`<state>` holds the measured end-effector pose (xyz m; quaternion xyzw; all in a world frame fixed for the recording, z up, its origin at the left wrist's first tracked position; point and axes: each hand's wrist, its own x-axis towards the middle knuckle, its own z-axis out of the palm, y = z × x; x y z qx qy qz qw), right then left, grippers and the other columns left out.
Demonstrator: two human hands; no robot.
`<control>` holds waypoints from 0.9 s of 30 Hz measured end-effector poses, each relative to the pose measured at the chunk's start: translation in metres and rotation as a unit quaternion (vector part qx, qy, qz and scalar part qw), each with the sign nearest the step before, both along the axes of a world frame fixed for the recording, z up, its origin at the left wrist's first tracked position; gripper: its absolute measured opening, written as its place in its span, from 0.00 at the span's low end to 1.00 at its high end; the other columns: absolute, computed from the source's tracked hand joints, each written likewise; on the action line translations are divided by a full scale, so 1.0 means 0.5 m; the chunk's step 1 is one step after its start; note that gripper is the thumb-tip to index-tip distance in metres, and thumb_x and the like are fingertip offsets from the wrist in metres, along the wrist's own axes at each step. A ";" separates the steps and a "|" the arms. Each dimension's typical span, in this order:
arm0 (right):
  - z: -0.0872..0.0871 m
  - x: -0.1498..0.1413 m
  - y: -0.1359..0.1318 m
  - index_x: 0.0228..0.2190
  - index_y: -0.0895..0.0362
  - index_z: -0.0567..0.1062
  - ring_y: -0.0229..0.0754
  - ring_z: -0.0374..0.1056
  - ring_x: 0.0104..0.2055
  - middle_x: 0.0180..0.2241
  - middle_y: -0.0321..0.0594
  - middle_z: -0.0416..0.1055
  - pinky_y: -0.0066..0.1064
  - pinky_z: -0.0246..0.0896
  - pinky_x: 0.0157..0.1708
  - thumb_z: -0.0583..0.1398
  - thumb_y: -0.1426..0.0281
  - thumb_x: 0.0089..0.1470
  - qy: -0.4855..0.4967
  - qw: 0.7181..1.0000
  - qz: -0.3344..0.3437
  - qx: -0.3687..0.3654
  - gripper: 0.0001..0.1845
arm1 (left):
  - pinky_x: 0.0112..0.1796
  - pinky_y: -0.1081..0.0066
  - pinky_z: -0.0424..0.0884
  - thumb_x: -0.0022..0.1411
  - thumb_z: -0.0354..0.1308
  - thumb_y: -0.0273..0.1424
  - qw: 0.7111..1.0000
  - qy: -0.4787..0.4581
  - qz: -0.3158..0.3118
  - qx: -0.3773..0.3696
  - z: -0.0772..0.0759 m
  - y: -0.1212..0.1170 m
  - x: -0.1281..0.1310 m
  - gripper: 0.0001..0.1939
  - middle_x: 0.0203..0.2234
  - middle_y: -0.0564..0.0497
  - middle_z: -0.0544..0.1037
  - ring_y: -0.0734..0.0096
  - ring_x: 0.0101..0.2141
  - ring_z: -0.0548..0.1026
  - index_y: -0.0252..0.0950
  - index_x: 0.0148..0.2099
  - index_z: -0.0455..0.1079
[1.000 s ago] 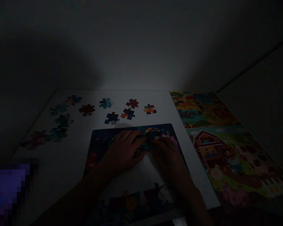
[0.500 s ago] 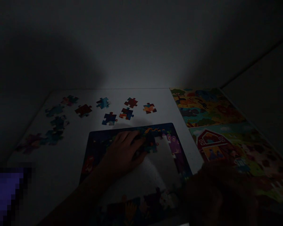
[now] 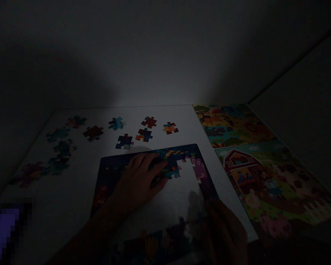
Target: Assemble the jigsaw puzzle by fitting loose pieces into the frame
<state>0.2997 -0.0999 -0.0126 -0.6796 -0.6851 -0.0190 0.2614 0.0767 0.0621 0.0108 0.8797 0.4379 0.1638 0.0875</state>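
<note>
A partly assembled jigsaw puzzle (image 3: 118, 162) with a dark blue border lies before me, its middle bare. My left hand (image 3: 139, 180) rests on its upper part, fingers spread and palm down. The thumb and index finger lie beside a teal and dark puzzle piece (image 3: 174, 172), joined below the top border. At the puzzle's right side, my right hand (image 3: 226, 228) is stretched over the lower border. Its fingertips are dim, and no held piece shows there. Purple pieces with round eyes (image 3: 198, 165) form the upper right side.
Several loose puzzle pieces (image 3: 125, 141) are scattered beyond and left of the puzzle. Two finished pictures, a savanna scene (image 3: 231, 125) and a farm scene (image 3: 270, 184), lie at the right. A pale wall (image 3: 154, 66) rises behind the table. The light is very dim.
My right hand has moved left from over the farm picture to the puzzle's right border. My left hand stays on the puzzle's upper part. The view has shifted slightly.
</note>
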 end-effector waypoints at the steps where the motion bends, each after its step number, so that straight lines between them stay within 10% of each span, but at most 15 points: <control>1: -0.012 0.005 0.001 0.61 0.47 0.62 0.58 0.64 0.56 0.55 0.46 0.67 0.53 0.61 0.49 0.55 0.68 0.60 -0.025 1.000 0.012 0.003 0.28 | 0.52 0.50 0.65 0.65 0.56 0.39 1.000 0.000 0.001 -0.001 0.000 -0.001 0.001 0.19 0.53 0.44 0.69 0.51 0.53 0.66 0.42 0.56 0.70; 15: -0.023 -0.005 0.009 0.62 0.53 0.58 0.54 0.65 0.57 0.56 0.50 0.68 0.49 0.65 0.50 0.51 0.59 0.64 -0.039 0.999 0.001 0.019 0.27 | 0.60 0.45 0.54 0.69 0.49 0.43 0.998 0.032 0.001 0.058 -0.014 -0.009 0.001 0.29 0.67 0.41 0.55 0.49 0.65 0.53 0.43 0.68 0.53; 27: -0.094 -0.039 0.020 0.68 0.51 0.37 0.68 0.62 0.59 0.61 0.57 0.62 0.67 0.55 0.53 0.49 0.50 0.61 -0.104 0.990 -0.063 0.070 0.43 | 0.63 0.50 0.49 0.70 0.46 0.46 1.000 0.021 0.002 -0.005 -0.013 -0.013 -0.003 0.29 0.68 0.41 0.53 0.53 0.67 0.50 0.43 0.68 0.55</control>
